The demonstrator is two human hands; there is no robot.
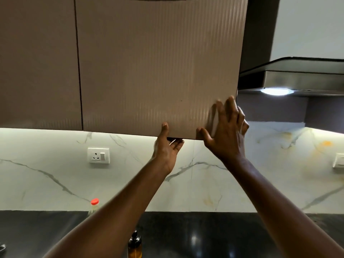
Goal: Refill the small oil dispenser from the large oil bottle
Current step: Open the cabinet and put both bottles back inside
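Both my arms reach up to a beige wall cabinet door (158, 71). My left hand (166, 146) grips the door's bottom edge, thumb on the front and fingers curled underneath. My right hand (226, 127) lies flat against the door's lower right corner, fingers spread. On the black counter below, the large oil bottle (94, 204) with a red cap stands at the left, mostly hidden by my left forearm. The small amber oil dispenser (134, 245) with a dark top stands near the bottom edge between my arms.
A second cabinet door (37, 62) hangs to the left. A range hood (290, 79) with a lit lamp is at the right. The marble backsplash carries a wall socket (98, 155) and another switch plate (338, 162).
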